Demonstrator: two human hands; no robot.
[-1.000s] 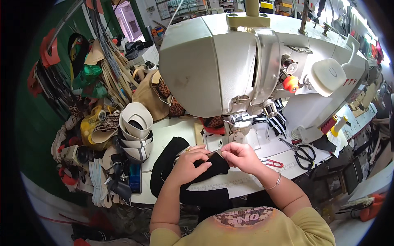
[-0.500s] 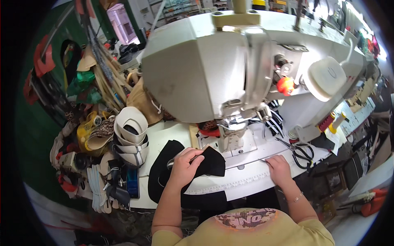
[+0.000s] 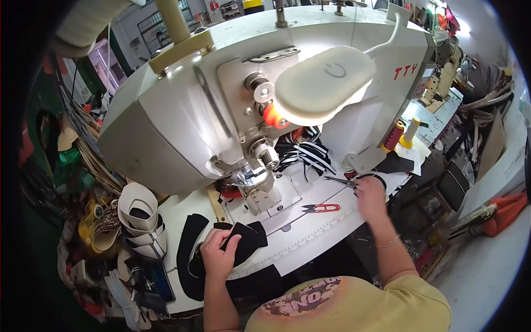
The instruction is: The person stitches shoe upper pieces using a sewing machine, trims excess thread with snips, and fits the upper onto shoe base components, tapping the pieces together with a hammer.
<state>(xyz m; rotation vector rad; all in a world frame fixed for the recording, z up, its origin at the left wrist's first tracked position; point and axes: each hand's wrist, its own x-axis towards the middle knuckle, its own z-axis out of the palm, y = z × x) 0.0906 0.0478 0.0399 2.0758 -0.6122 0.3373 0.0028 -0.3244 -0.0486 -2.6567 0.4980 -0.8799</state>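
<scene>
Black cloth [image 3: 251, 243], pinched in left hand's [image 3: 219, 252] grip, near the worktop's [image 3: 301, 263] front edge, toward its left end; not under the sewing machine's [image 3: 166, 133] stitching end. Right hand [image 3: 371, 200] at scissors [image 3: 340, 181] by the right end: blurred, cannot tell whether closed on them. Probably partway: cloth in hand, not laid aside finished.

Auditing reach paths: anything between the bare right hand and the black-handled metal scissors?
Nothing visible: the right hand is at the scissors, blurred fingers covering part of the handles; I can't judge the grip. The small red-handled snips lie to its left on the white tabletop, not in between.
</scene>
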